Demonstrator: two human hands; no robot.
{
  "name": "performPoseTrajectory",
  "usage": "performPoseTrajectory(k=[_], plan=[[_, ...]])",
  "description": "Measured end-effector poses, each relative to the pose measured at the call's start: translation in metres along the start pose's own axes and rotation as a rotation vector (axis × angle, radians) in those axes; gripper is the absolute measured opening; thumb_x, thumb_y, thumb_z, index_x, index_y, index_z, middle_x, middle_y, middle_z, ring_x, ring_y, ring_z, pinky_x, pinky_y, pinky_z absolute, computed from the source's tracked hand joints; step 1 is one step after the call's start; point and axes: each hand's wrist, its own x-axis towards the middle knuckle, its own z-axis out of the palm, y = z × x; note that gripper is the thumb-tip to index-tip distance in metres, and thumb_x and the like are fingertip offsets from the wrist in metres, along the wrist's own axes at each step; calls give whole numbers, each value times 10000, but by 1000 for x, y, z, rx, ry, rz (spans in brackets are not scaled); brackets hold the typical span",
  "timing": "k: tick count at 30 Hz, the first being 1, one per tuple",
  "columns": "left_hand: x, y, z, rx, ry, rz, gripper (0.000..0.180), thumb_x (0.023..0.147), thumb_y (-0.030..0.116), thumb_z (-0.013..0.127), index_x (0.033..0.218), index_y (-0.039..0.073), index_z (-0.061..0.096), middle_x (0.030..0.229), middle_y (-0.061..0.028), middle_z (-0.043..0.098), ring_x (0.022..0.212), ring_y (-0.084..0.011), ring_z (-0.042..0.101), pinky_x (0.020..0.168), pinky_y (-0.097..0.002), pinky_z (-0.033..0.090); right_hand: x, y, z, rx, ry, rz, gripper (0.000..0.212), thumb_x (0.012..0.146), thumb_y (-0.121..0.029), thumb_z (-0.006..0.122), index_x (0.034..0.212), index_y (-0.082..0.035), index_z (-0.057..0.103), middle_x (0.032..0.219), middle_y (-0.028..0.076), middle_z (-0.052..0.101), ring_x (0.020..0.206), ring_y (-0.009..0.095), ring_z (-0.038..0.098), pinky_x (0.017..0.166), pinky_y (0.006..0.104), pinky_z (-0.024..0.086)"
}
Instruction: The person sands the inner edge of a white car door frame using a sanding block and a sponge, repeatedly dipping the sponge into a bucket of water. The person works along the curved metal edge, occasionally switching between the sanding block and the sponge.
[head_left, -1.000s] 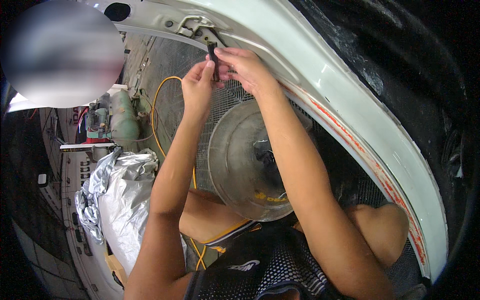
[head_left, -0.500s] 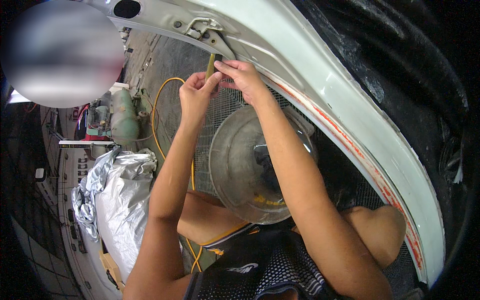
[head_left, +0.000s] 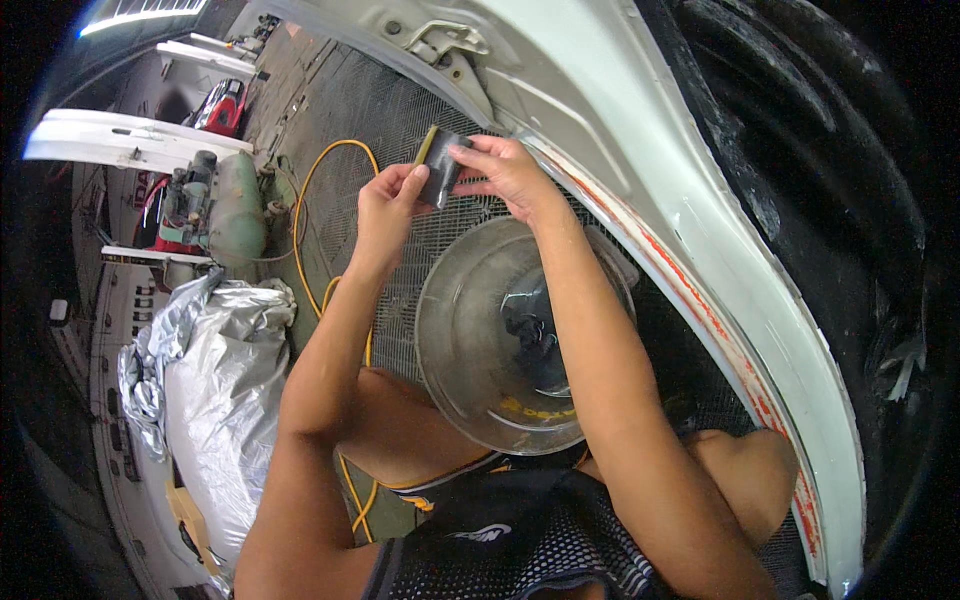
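Note:
Between my two hands is a dark grey sheet that looks like wet-dry sandpaper (head_left: 445, 172), set against a thin olive-yellow block (head_left: 428, 143) whose edge shows at the left. My left hand (head_left: 388, 205) pinches the lower left side with thumb and fingers. On the right side, my right hand (head_left: 508, 176) grips the sheet, its thumb flat on the dark face. Both hands are raised in front of a white car body panel (head_left: 690, 215) with red, scraped patches along its edge. Below the hands stands a round greyish bucket (head_left: 450, 350) with water in it.
Ribbed dark matting (head_left: 395, 320) covers the floor around the bucket. A yellow hose (head_left: 300, 240) loops across it on the left. Further left are a green compressor tank (head_left: 237, 210) and a silver cover (head_left: 235, 370). Black sheeting (head_left: 800, 130) hangs at the right.
The sheet and block have turned, so the dark face shows broadly instead of mostly the yellowish side. My hands have come slightly lower, and my right hand has moved right.

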Motion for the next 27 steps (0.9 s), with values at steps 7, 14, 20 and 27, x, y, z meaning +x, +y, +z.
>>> performPoseTrajectory(k=[7,14,20,27], plan=[[-3,-15,1,254,-16,132,220,1024,182,607,1003,-28,670,816,-24,685,709,-81,621,626,-253,511,-5,0,15,-85,182,-72,299,914,-264,767,1100,-48,678,1012,22,726,866,96,664,699,268,531],[-10,-6,0,116,-3,124,211,1011,174,627,993,-32,667,812,-33,688,704,-72,616,626,-250,509,-6,12,24,-127,299,-83,299,865,-306,823,981,-63,694,833,13,706,715,67,649,620,225,509],[-10,-7,-7,169,-8,81,220,995,187,663,1072,-18,681,849,6,677,744,-50,570,668,-225,457,-7,16,35,-73,319,-135,286,861,-267,832,962,-39,690,852,15,717,675,66,653,552,210,497],[-10,-4,-10,78,-100,-38,305,982,232,689,1170,-7,665,918,-12,715,801,-69,628,686,-242,506,-10,13,31,-100,359,-133,280,862,-281,831,973,-64,693,843,-9,709,685,53,633,560,210,478]])
